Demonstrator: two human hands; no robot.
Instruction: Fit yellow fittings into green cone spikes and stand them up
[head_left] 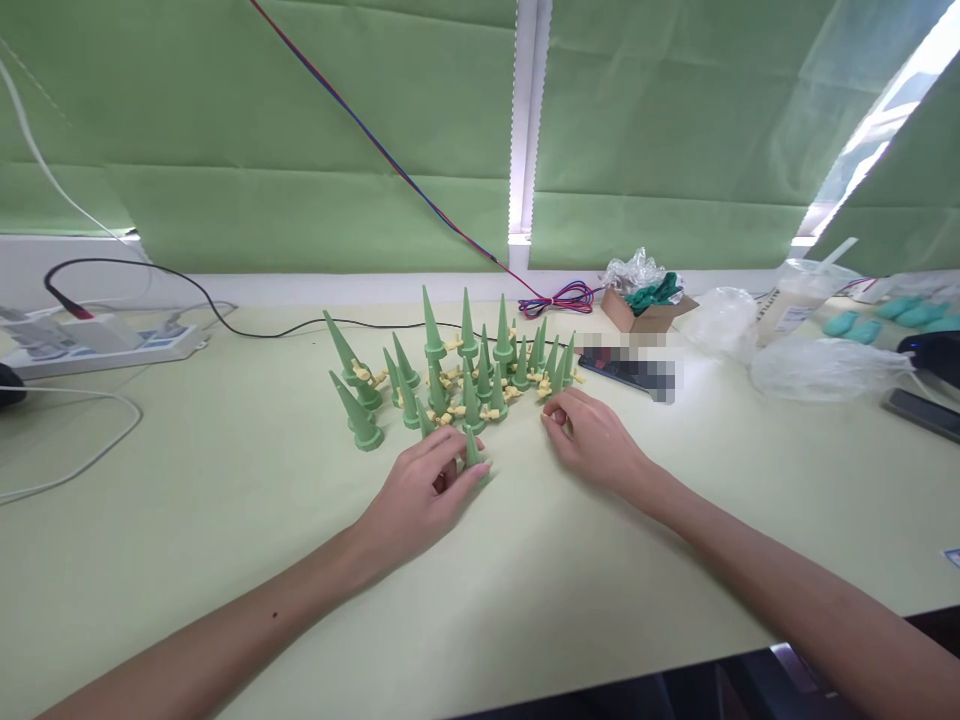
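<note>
Many cones (466, 325) stand crowded; left hand (420, 487) grips near cone (472, 450), right hand (598, 437) pinched, content unclear. Left hand so close: small push may topple cones.

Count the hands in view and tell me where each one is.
2: the left hand holds a cone at the cluster's near edge; the right hand is near its right end. No others show.

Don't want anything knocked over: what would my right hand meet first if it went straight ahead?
Your right hand would probably meet the green cones ahead first, though depth is unclear.
</note>
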